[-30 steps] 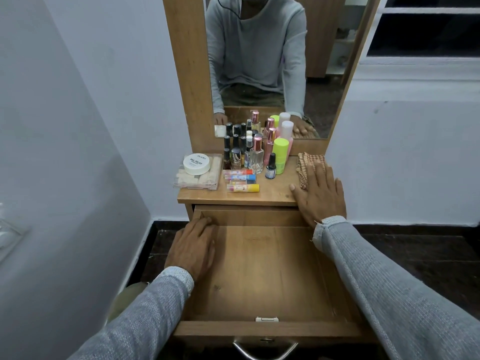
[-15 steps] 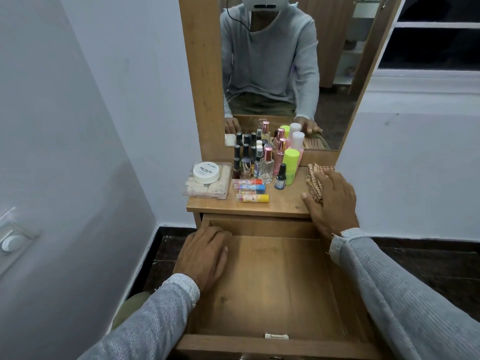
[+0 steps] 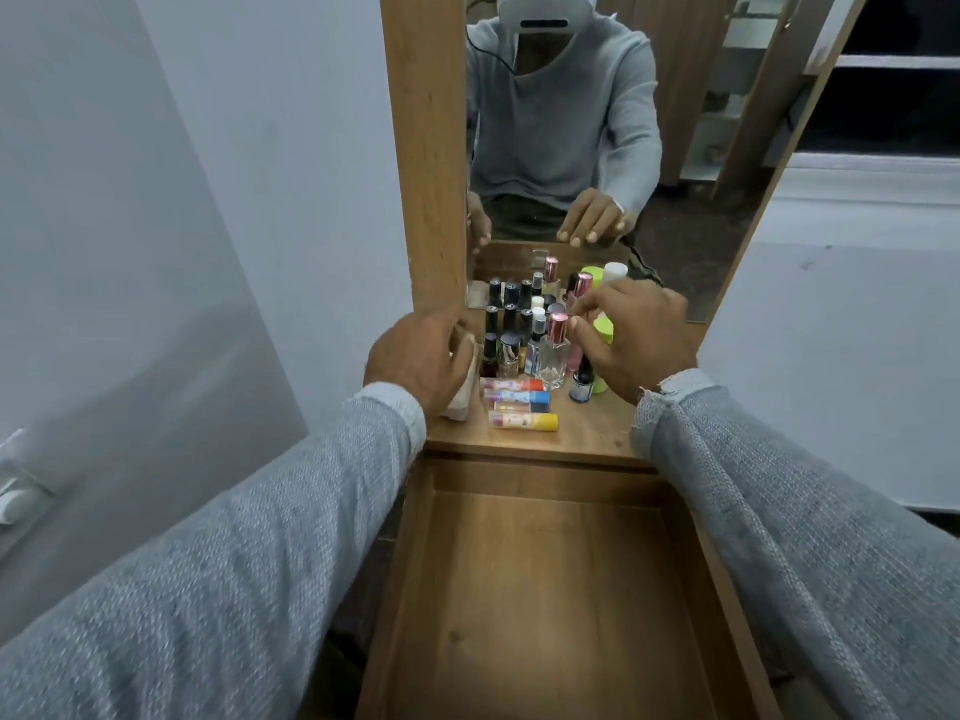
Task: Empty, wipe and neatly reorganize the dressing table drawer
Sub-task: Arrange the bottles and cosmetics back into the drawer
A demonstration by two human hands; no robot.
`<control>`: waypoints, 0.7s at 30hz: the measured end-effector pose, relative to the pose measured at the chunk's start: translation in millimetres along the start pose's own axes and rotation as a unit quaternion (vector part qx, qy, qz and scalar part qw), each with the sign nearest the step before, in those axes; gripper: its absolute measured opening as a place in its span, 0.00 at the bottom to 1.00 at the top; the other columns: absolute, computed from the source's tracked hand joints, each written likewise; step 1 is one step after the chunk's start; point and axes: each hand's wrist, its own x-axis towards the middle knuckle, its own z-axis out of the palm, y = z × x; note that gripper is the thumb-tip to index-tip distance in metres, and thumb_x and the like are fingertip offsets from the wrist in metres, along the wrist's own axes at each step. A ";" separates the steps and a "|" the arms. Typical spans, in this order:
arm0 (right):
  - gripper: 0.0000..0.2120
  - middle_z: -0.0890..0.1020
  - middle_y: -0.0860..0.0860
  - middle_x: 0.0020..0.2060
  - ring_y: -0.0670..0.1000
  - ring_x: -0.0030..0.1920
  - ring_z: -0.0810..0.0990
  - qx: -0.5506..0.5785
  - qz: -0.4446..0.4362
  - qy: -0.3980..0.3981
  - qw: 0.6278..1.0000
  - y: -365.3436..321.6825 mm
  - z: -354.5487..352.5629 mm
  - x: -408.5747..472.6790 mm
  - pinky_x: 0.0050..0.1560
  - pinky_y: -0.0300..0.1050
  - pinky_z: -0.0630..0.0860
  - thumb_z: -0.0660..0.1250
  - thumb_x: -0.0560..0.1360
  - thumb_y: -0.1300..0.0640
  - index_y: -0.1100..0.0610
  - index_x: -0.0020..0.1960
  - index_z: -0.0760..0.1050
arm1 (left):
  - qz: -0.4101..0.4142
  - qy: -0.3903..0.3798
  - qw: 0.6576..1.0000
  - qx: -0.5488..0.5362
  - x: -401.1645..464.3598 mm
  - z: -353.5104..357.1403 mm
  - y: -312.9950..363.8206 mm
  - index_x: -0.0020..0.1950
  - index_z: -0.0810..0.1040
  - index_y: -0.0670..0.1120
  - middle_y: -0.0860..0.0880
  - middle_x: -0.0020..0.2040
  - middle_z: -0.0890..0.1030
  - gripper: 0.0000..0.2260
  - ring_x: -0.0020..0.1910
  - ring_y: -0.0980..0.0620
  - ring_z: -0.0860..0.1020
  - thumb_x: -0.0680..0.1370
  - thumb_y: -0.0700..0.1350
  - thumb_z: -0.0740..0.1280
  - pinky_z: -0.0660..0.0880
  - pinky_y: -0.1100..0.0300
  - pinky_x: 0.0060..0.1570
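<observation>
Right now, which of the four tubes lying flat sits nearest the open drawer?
The yellow-capped tube, frontmost in the row; the red-, blue- and dark-capped ones lie behind it, toward the mirror.

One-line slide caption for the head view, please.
Drawer open and bare; left hand grips the clear box, right hand reaches among the bottles on the tabletop.

pale walls (image 3: pixel 260 148); wood-framed mirror (image 3: pixel 423 148)

No legible text, bottle and tube labels too blurred
</observation>
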 end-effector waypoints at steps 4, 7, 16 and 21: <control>0.08 0.81 0.46 0.48 0.53 0.53 0.75 -0.029 -0.020 -0.033 0.999 -10.5 4.3 28.9 0.54 0.49 0.61 0.64 0.76 0.49 0.49 0.52 0.78 | -0.044 -0.027 0.999 0.004 33.7 8.6 3.9 0.57 0.78 0.50 0.50 0.49 0.83 0.08 0.44 0.49 0.79 0.80 0.48 0.64 0.76 0.56 0.46; 0.09 0.81 0.47 0.49 0.53 0.53 0.75 -0.049 -0.021 -0.065 0.996 -21.3 12.9 46.1 0.54 0.51 0.61 0.63 0.76 0.48 0.49 0.52 0.78 | -0.051 -0.048 0.998 0.007 52.2 15.9 5.6 0.55 0.79 0.50 0.49 0.50 0.82 0.07 0.43 0.48 0.78 0.80 0.47 0.63 0.76 0.54 0.47; 0.10 0.82 0.53 0.46 0.57 0.52 0.77 -0.141 0.008 -0.175 0.974 -34.4 41.6 68.6 0.56 0.53 0.64 0.67 0.74 0.49 0.52 0.52 0.78 | -0.061 -0.111 0.992 0.011 76.0 33.9 6.4 0.55 0.80 0.49 0.48 0.50 0.82 0.09 0.47 0.47 0.79 0.79 0.51 0.65 0.75 0.53 0.47; 0.07 0.82 0.54 0.45 0.58 0.50 0.77 -0.148 0.008 -0.178 0.973 -33.9 52.2 71.8 0.50 0.51 0.61 0.69 0.74 0.52 0.53 0.50 0.78 | -0.042 -0.112 0.993 -0.009 73.6 38.5 5.2 0.56 0.80 0.49 0.48 0.52 0.82 0.09 0.48 0.47 0.79 0.79 0.49 0.65 0.77 0.51 0.50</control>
